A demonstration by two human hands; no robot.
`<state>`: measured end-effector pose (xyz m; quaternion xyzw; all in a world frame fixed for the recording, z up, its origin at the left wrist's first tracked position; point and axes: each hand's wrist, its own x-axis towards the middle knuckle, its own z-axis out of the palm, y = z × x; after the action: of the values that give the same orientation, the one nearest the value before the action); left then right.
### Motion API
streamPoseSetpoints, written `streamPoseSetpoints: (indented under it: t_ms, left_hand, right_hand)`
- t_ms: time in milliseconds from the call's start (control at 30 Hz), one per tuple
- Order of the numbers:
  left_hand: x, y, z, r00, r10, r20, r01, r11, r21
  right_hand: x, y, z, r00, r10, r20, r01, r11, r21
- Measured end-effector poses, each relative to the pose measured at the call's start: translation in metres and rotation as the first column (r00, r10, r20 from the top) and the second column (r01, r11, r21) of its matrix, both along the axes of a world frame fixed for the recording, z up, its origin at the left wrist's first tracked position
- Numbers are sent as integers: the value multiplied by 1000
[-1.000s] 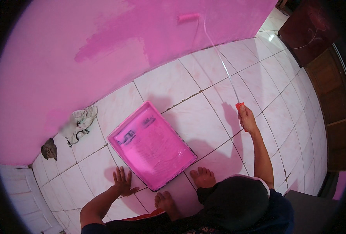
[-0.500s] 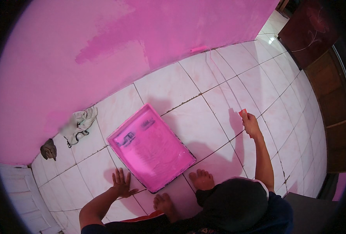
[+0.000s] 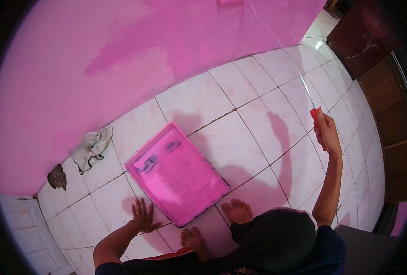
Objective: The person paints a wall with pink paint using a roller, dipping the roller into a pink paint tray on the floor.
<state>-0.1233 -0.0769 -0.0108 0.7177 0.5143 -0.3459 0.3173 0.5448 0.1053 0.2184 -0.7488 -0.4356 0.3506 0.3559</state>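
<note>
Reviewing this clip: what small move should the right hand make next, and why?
Probably ease the roller down and left, toward the paler patch of wall: the right hand grips its red handle, the roller shows at the picture's top edge over darker pink, and that patch to its lower left looks less covered.

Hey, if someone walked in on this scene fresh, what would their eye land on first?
Probably the bright pink paint tray, lying at an angle mid-view on the white tiled floor. Next, the pink wall across the upper left, with its darker, ragged-edged paint patch. Then, toward the right, the right hand gripping a paint roller by its red handle.
</note>
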Motion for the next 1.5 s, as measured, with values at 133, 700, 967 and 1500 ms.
streamPoseSetpoints:
  t_ms: [133, 700, 967, 1500]
  left_hand:
    - [-3, -2, -6, 1000, -2, 8, 2, 1000, 17]
    - [5, -2, 32, 997, 7, 81, -21, 984, 175]
    - [31, 34, 51, 553, 740, 383, -736, 649, -192]
    - [35, 41, 68, 49, 968, 248, -714, 207, -669]
  right_hand:
    - [-10, 26, -5, 992, 15, -122, -4, 996, 84]
    - [0, 0, -211, 972, 49, -232, -68, 995, -73]
    - [-98, -58, -269, 891, 6, -454, -9, 1000, -5]
    - [-88, -136, -211, 916, 383, -116, -390, 920, -37]
